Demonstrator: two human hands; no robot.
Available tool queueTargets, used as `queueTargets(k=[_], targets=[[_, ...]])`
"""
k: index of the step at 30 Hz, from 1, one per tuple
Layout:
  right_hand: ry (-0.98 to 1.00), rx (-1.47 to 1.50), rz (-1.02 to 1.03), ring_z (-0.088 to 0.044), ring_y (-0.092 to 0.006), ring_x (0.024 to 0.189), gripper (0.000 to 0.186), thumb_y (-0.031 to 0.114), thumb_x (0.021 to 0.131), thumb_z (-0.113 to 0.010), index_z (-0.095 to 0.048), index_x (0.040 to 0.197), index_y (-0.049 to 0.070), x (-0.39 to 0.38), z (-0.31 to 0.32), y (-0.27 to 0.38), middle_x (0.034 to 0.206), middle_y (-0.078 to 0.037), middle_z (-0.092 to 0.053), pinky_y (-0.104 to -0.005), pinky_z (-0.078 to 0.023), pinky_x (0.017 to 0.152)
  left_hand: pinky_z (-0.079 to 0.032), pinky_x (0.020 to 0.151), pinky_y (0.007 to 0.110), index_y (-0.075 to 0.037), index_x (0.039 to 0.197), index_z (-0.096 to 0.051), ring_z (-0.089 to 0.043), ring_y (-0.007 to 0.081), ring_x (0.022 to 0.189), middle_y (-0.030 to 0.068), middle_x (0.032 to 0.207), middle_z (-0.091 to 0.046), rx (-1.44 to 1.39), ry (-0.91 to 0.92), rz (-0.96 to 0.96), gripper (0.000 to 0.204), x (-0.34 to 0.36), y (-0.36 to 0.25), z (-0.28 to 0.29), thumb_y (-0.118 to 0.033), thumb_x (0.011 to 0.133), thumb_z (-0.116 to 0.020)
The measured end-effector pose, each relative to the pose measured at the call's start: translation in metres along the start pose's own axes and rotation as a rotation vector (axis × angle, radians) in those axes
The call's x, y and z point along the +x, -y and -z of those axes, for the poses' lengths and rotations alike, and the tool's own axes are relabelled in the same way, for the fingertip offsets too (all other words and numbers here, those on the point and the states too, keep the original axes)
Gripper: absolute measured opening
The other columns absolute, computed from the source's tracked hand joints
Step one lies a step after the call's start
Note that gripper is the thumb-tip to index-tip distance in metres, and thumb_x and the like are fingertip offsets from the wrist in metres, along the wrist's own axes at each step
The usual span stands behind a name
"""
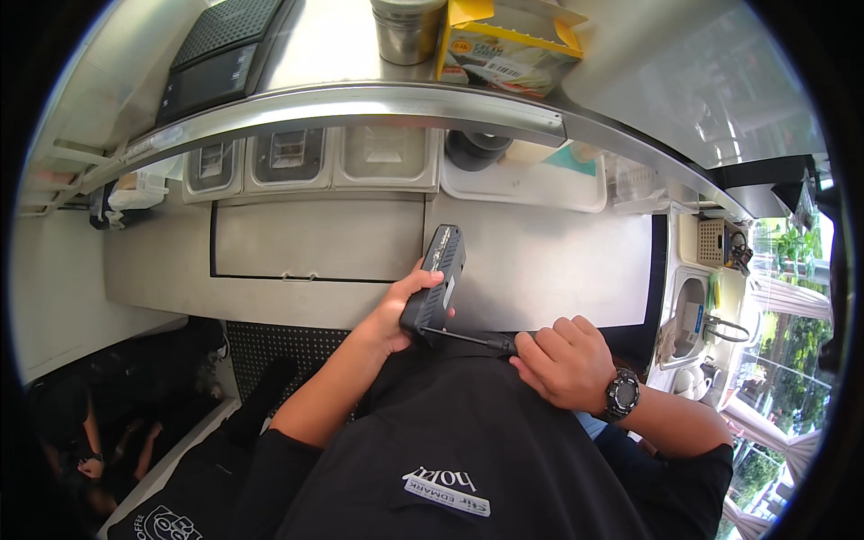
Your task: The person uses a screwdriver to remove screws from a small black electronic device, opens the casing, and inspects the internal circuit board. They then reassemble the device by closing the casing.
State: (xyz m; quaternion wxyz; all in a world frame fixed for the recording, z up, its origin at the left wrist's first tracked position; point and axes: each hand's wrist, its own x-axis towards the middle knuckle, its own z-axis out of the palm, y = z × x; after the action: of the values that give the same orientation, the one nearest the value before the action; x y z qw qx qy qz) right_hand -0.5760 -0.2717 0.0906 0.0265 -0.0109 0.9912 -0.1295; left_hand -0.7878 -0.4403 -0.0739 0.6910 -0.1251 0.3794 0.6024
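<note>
My left hand [393,310] is wrapped round a long black box-shaped device [444,259] with ribbed sides and a pale label, tilted upright in front of my chest. From the lower end of the device, a thin dark rod or cable [461,339] runs across to my right hand [569,364]. That hand is closed round its thicker black end, fingers curled with the knuckles up. Whether the thin piece is stiff, and whether it is joined to the device, I cannot tell. A black watch sits on my right wrist.
Beyond my hands lies a steel counter [540,270] with a flat lid [315,238]. Lidded steel containers [385,157] line its back, beside a white tray [531,191]. A shelf above bears a steel canister [407,36] and a yellow box [504,54]. A sink [691,310] stands right.
</note>
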Motion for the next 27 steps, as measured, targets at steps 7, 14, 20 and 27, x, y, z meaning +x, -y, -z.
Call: queueTargets(k=[7,14,20,27], targets=[[0.09,0.567,-0.423,-0.063,-0.032,0.077,0.024,0.021,0.093,-0.079,-0.069,0.108,0.005,0.004,0.002,0.001,0.088,-0.01,-0.061,-0.0427,-0.053,0.072,-0.065,0.068,0.045,-0.001,0.133,-0.058,-0.074,0.0294,0.09,0.0124,0.106,-0.067,0.003,-0.024,-0.109,0.055,0.0,-0.002,-0.002,-0.037,0.095,-0.071],[0.464,1.159,-0.682,-0.06,-0.0155,0.068,0.026,0.025,0.105,-0.065,-0.07,0.1,0.001,0.006,0.001,-0.029,0.081,-0.01,-0.069,-0.0344,-0.051,0.067,-0.063,0.071,0.04,-0.014,0.16,-0.037,-0.067,0.0249,0.1,0.0115,0.125,-0.054,0.218,0.011,-0.268,0.076,-0.005,-0.007,-0.012,-0.031,0.093,-0.068],[0.351,0.948,-0.49,-0.058,-0.0184,0.071,0.022,0.021,0.104,-0.061,-0.072,0.099,0.003,-0.001,0.001,-0.021,0.077,-0.006,-0.065,-0.035,-0.049,0.073,-0.057,0.066,0.034,-0.018,0.167,-0.032,-0.064,0.0199,0.089,0.0082,0.116,-0.056,0.113,0.01,-0.212,0.086,-0.007,-0.004,-0.018,-0.028,0.091,-0.072],[0.023,0.102,-0.015,-0.063,-0.0314,0.083,0.021,0.023,0.096,-0.073,-0.07,0.113,0.01,-0.003,0.011,-0.004,0.092,-0.005,-0.057,-0.0425,-0.05,0.08,-0.062,0.065,0.045,-0.004,0.138,-0.053,-0.073,0.0304,0.088,0.0124,0.107,-0.064,0.021,-0.032,-0.031,0.058,-0.007,-0.003,-0.013,-0.039,0.094,-0.071]])
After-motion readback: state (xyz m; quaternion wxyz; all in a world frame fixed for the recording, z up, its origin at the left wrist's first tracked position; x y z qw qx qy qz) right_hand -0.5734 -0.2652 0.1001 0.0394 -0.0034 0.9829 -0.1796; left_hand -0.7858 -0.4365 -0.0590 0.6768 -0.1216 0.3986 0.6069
